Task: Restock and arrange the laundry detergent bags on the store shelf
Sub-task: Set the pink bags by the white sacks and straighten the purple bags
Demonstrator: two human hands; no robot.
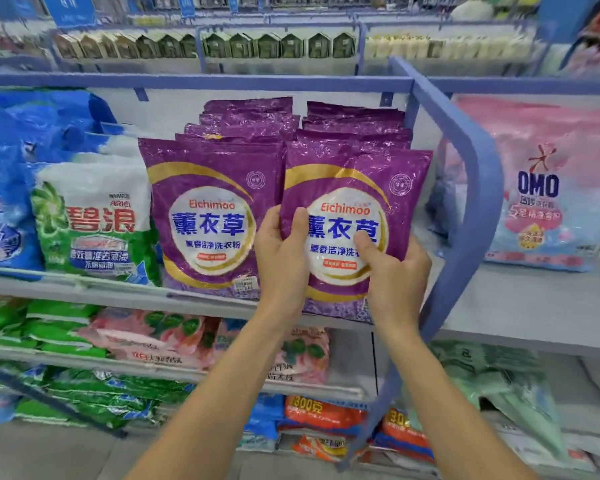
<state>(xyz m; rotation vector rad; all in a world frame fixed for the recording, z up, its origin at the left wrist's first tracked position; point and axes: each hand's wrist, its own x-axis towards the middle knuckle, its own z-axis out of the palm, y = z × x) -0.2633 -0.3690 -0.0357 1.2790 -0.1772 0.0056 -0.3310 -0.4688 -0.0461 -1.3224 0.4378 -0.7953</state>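
Note:
Two rows of purple Eichimoo detergent bags stand upright on the middle shelf (118,295). The front bag of the right row (354,188) is held by both hands. My left hand (282,251) grips its left edge, thumb on the front. My right hand (394,275) holds its lower right corner, thumb pressed on the label. The bag's bottom sits at the shelf's front lip. The left row's front bag (208,209) stands beside it, touching. Several more purple bags (354,123) stand behind.
A green and white Ariel bag (94,216) and blue bags (4,188) stand to the left. A blue curved shelf divider (478,188) rises right of my hands, with a pink OMO bag (541,202) beyond it. Lower shelves hold green, pink and orange bags.

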